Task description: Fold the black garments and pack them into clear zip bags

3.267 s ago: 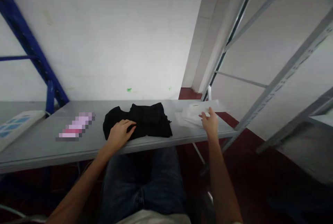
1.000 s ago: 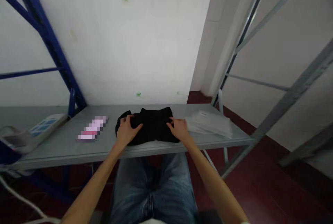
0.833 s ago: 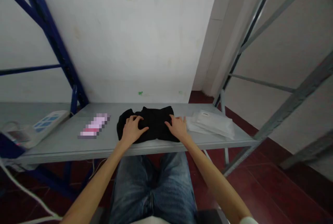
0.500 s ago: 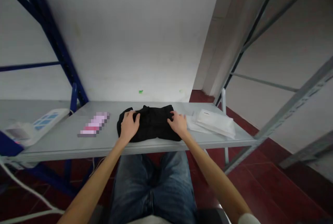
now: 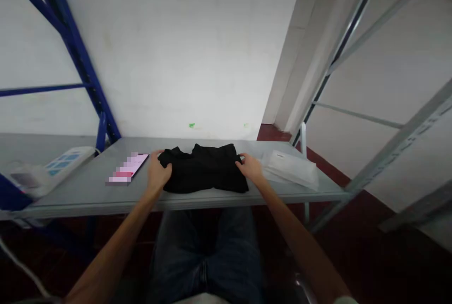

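Observation:
A black garment (image 5: 205, 172), folded into a wide bundle, lies on the grey tabletop (image 5: 197, 200) before me; its exact kind cannot be made out. At its left end my left hand (image 5: 157, 171) grips the cloth, thumb on top and fingers round the outer edge, partly hidden. My right hand (image 5: 251, 167) pinches the right edge between thumb and fingers. Just beyond that hand lie flat white plastic bags (image 5: 291, 168).
A phone (image 5: 139, 162) with a lit, partly blurred screen lies left of the garment. Farther left is a white power strip (image 5: 65, 165). Blue metal posts (image 5: 83, 66) rise at the left, grey ones (image 5: 384, 153) at the right. A white wall (image 5: 190, 59) stands behind the table.
My left hand has slid left from the top of the garment to its left end and grips there. My right hand has shifted slightly right to the right edge.

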`<action>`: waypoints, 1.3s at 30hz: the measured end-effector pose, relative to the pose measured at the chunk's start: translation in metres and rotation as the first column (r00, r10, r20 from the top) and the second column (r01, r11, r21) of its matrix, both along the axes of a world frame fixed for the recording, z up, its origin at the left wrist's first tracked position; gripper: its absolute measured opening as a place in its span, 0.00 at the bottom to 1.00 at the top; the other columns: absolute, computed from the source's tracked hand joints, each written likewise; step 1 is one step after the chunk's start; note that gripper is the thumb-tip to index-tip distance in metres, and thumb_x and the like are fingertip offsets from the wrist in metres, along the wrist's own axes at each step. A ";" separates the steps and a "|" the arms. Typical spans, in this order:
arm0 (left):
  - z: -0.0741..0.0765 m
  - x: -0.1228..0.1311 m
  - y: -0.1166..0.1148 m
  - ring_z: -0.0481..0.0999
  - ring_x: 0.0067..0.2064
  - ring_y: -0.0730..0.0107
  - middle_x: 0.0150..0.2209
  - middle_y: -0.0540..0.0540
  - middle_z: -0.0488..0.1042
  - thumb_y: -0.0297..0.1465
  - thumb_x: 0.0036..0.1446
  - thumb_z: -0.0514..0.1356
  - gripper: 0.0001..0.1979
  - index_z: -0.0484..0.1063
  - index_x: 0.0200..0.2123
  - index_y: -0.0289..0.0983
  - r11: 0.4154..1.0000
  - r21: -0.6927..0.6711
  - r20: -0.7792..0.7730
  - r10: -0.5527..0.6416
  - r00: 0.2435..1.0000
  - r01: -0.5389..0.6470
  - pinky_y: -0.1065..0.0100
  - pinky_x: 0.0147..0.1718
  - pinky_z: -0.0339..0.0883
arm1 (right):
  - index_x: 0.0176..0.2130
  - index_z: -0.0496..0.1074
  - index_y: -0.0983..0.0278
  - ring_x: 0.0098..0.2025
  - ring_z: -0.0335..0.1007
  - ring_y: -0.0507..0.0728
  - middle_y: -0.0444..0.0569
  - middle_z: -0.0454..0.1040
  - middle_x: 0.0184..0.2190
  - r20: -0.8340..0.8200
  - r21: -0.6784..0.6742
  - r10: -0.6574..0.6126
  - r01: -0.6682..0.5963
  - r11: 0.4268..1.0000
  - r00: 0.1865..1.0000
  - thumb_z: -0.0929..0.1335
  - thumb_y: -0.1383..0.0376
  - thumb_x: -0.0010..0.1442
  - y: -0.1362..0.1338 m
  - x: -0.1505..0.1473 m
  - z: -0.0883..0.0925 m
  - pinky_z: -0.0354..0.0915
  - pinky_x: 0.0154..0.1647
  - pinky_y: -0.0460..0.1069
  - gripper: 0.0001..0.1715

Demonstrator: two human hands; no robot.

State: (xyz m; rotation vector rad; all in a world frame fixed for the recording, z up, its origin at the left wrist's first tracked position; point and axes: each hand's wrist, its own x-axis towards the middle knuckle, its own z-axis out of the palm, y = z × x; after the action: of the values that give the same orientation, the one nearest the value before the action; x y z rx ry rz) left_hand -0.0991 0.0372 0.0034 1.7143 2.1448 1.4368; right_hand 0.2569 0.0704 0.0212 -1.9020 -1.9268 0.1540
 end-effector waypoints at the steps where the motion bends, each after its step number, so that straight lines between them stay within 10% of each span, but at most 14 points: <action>1: 0.005 0.000 0.000 0.81 0.47 0.54 0.48 0.40 0.78 0.28 0.54 0.59 0.26 0.66 0.58 0.38 1.000 0.002 0.025 0.008 1.000 -0.008 0.54 0.50 0.75 | 0.60 0.72 0.59 0.51 0.80 0.64 0.49 0.84 0.44 -0.014 0.007 -0.002 0.002 1.000 1.000 0.69 0.57 0.68 0.000 -0.001 0.000 0.68 0.52 0.55 0.23; 13: 0.021 0.019 -0.017 0.59 0.70 0.38 0.67 0.35 0.64 0.38 0.63 0.60 0.13 0.79 0.48 0.42 0.996 -0.069 -0.461 -0.084 0.884 0.059 0.39 0.66 0.56 | 0.56 0.74 0.61 0.55 0.75 0.64 0.57 0.76 0.55 0.070 0.085 0.059 -0.065 0.994 0.996 0.69 0.60 0.68 0.001 -0.004 -0.003 0.67 0.54 0.54 0.19; 26: 0.025 0.001 -0.008 0.58 0.72 0.42 0.70 0.41 0.64 0.43 0.65 0.59 0.15 0.81 0.48 0.46 0.897 -0.298 -0.529 -0.439 0.726 0.325 0.34 0.68 0.50 | 0.48 0.78 0.59 0.45 0.79 0.60 0.48 0.83 0.41 -0.262 0.336 0.263 -0.168 0.927 0.929 0.68 0.70 0.62 -0.004 0.011 0.018 0.70 0.53 0.55 0.15; 34: 0.052 0.009 -0.033 0.74 0.61 0.56 0.57 0.45 0.79 0.40 0.67 0.55 0.12 0.76 0.41 0.43 0.803 -0.178 -0.476 -0.576 0.664 0.569 0.42 0.72 0.46 | 0.41 0.79 0.60 0.46 0.79 0.60 0.48 0.83 0.42 -0.349 0.349 0.440 -0.321 0.881 0.827 0.67 0.67 0.60 -0.054 0.041 -0.004 0.71 0.54 0.56 0.11; 39: 0.040 0.003 -0.058 0.81 0.48 0.60 0.44 0.49 0.83 0.37 0.65 0.57 0.09 0.77 0.41 0.43 0.729 -0.304 -0.456 -0.677 0.578 0.613 0.52 0.65 0.63 | 0.40 0.80 0.59 0.52 0.78 0.61 0.49 0.82 0.47 -0.227 0.217 0.488 -0.444 0.869 0.843 0.66 0.75 0.53 -0.088 0.049 -0.018 0.68 0.59 0.57 0.20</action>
State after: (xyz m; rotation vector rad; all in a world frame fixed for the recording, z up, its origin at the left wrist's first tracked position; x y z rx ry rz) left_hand -0.0959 -0.0205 0.0435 2.6932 1.3741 0.6459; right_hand 0.3055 -0.0173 0.0034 -1.2030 -2.0975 0.3787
